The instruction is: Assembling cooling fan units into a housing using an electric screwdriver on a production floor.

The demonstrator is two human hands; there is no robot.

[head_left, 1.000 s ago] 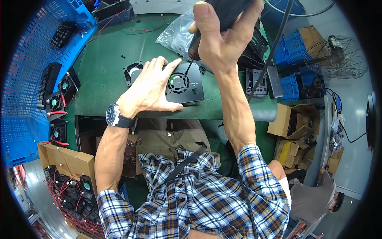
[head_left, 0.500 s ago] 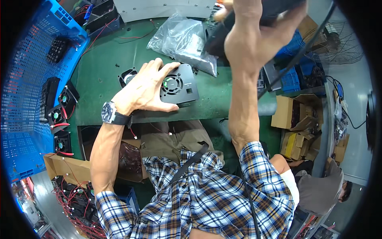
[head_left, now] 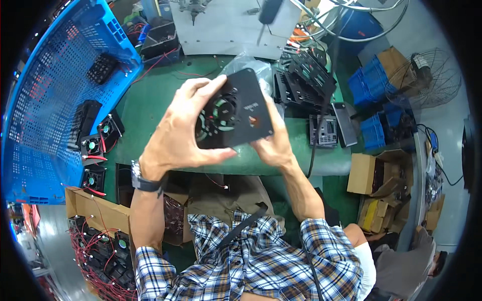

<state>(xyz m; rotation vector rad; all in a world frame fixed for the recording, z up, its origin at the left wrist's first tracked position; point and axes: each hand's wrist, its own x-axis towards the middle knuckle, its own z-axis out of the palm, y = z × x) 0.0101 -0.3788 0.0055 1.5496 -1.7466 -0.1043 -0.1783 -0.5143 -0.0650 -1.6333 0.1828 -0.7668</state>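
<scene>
Left hand (head_left: 175, 133) holds left side of black panel (head_left: 244, 113) in wide grip; right hand (head_left: 277, 148) holds right edge; panel tilted between them, above tabletop (head_left: 148, 113).

On my feed I look down through the wide head-worn fisheye, left hand (head_left: 175, 131) and right hand (head_left: 275, 148) near the lens, green bench (head_left: 145, 110) beyond.

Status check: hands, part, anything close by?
Left hand and right hand gripping black fan plate. Plate tilted, held above green table. Clear plastic bag just beyond, partly hidden.
</scene>
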